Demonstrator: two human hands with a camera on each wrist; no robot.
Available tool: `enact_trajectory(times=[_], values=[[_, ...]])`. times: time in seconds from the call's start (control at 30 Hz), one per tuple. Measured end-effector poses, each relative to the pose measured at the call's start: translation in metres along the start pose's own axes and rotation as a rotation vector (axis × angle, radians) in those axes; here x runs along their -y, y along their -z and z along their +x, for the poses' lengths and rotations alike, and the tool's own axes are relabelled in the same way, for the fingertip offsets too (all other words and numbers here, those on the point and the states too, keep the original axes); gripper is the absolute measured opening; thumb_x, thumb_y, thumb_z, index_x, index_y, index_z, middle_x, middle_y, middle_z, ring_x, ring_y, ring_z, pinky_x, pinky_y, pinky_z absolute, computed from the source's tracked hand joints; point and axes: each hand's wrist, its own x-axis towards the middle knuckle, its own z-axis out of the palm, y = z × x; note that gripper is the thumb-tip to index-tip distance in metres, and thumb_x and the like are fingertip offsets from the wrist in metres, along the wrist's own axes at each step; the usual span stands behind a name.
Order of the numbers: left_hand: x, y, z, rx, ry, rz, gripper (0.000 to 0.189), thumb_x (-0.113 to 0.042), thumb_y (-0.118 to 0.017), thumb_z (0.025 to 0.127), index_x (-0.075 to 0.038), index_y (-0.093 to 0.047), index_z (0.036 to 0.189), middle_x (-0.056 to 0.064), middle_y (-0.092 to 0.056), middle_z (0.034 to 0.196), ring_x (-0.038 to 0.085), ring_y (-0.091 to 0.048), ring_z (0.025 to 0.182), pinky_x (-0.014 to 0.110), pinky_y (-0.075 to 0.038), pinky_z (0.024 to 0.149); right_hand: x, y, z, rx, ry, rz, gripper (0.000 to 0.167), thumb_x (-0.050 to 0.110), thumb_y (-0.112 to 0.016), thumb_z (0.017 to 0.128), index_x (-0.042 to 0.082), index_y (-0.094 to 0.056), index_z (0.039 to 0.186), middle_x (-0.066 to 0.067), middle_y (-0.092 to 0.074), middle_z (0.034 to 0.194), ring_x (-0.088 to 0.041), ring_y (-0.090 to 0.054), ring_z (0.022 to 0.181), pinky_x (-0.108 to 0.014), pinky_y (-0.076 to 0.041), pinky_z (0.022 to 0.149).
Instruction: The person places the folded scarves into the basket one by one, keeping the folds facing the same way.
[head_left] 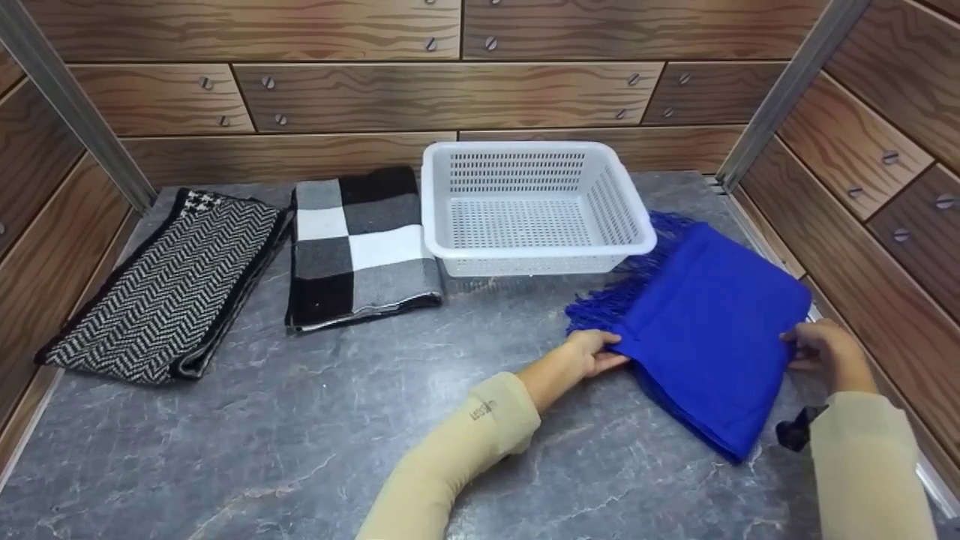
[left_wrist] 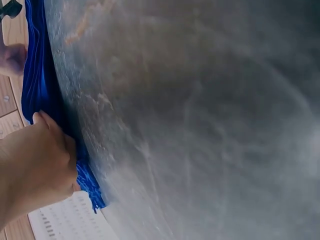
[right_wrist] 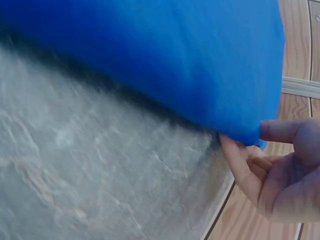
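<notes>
A folded blue scarf (head_left: 720,330) with a fringe (head_left: 607,300) on its left side lies at the right of the table. My left hand (head_left: 589,354) pinches its left edge close to the fringe, thumb on top. On the opposite edge, my right hand (head_left: 821,345) pinches the cloth between thumb and fingers. The right wrist view shows that hand (right_wrist: 280,170) at the scarf's edge (right_wrist: 225,100), a narrow shadow running along the cloth's underside. In the left wrist view the scarf's folded layers (left_wrist: 42,75) show side-on beside the left hand (left_wrist: 40,165).
A white plastic basket (head_left: 536,259) stands at the back middle, partly over the fringe in view. Left of it lie a folded black, grey and white checked scarf (head_left: 360,247) and a folded herringbone scarf (head_left: 172,292). Wood-patterned walls (head_left: 450,97) enclose the grey marbled table (head_left: 337,435).
</notes>
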Motion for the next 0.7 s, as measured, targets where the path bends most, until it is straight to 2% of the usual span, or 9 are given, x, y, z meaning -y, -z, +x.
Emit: enact_trajectory(times=[0.07,0.1,0.23,0.33,0.43,0.5,0.57,0.63,0.7], values=[[0.0,0.0,0.021,-0.026,-0.03,-0.001,0.032,0.012,-0.066,0.075,0.007,-0.055,0.105,0.029,-0.061,0.089,0.042,-0.062,0.079,0.043,-0.054,0.064,0.002,-0.001,-0.002,0.039,-0.027,0.026,0.013,0.001,-0.045,0.088,0.001,-0.044,0.075,-0.003,-0.045,0.064,-0.014,-0.055,0.056,-0.031,-0.054,0.065],[0.0,0.0,0.037,-0.038,-0.044,0.001,0.04,0.013,-0.066,0.075,0.004,-0.052,0.111,0.03,-0.061,0.089,0.042,-0.062,0.077,0.044,-0.054,0.062,0.003,-0.001,-0.004,0.058,-0.037,0.031,0.013,0.0,-0.045,0.088,0.001,-0.044,0.076,-0.003,-0.045,0.063,-0.015,-0.056,0.056,-0.031,-0.054,0.066],[0.001,0.005,0.111,-0.073,-0.088,-0.019,0.071,0.015,-0.067,0.07,-0.009,-0.039,0.131,0.027,-0.061,0.082,0.041,-0.062,0.066,0.045,-0.053,0.052,0.008,-0.002,-0.006,0.133,-0.069,-0.003,0.014,-0.001,-0.045,0.089,0.0,-0.047,0.075,-0.005,-0.052,0.061,-0.017,-0.061,0.057,-0.03,-0.054,0.066],[0.001,0.011,0.161,-0.086,-0.125,-0.036,0.077,0.012,-0.072,0.067,-0.012,-0.038,0.132,0.025,-0.061,0.079,0.039,-0.063,0.063,0.046,-0.053,0.05,0.009,-0.004,-0.007,0.188,-0.088,-0.052,0.015,0.0,-0.046,0.09,-0.002,-0.05,0.075,-0.011,-0.061,0.063,-0.018,-0.064,0.059,-0.029,-0.054,0.065],[0.004,0.019,0.189,-0.105,-0.155,-0.045,0.071,0.008,-0.075,0.066,-0.01,-0.043,0.126,0.023,-0.062,0.08,0.038,-0.063,0.065,0.047,-0.052,0.05,0.009,-0.005,-0.008,0.223,-0.117,-0.073,0.017,0.002,-0.047,0.09,-0.003,-0.051,0.075,-0.015,-0.064,0.066,-0.019,-0.065,0.062,-0.029,-0.054,0.066],[0.009,0.023,0.196,-0.113,-0.161,-0.036,0.068,0.003,-0.078,0.065,-0.012,-0.045,0.123,0.02,-0.062,0.08,0.037,-0.062,0.066,0.048,-0.052,0.049,0.009,-0.003,-0.007,0.224,-0.138,-0.064,0.019,0.005,-0.049,0.09,-0.002,-0.051,0.072,-0.015,-0.064,0.066,-0.019,-0.065,0.062,-0.029,-0.054,0.066],[0.016,0.024,0.189,-0.118,-0.188,0.001,0.064,0.0,-0.079,0.065,-0.011,-0.048,0.119,0.019,-0.063,0.081,0.037,-0.062,0.066,0.049,-0.051,0.049,0.007,0.0,-0.006,0.194,-0.145,-0.035,0.022,0.008,-0.05,0.09,0.0,-0.05,0.069,-0.013,-0.063,0.064,-0.019,-0.065,0.061,-0.03,-0.054,0.066],[0.023,0.022,0.169,-0.113,-0.199,0.056,0.06,-0.003,-0.079,0.065,-0.01,-0.05,0.117,0.019,-0.063,0.083,0.037,-0.062,0.068,0.05,-0.051,0.049,0.004,0.003,-0.004,0.154,-0.128,0.018,0.021,0.011,-0.05,0.09,0.001,-0.047,0.072,-0.009,-0.06,0.064,-0.018,-0.064,0.06,-0.03,-0.054,0.067],[0.028,0.018,0.134,-0.104,-0.197,0.112,0.056,-0.005,-0.077,0.067,-0.009,-0.05,0.116,0.02,-0.062,0.086,0.038,-0.062,0.072,0.051,-0.051,0.054,0.001,0.007,-0.002,0.094,-0.108,0.101,0.018,0.013,-0.05,0.09,0.001,-0.045,0.077,-0.005,-0.055,0.066,-0.016,-0.062,0.059,-0.03,-0.054,0.068]])
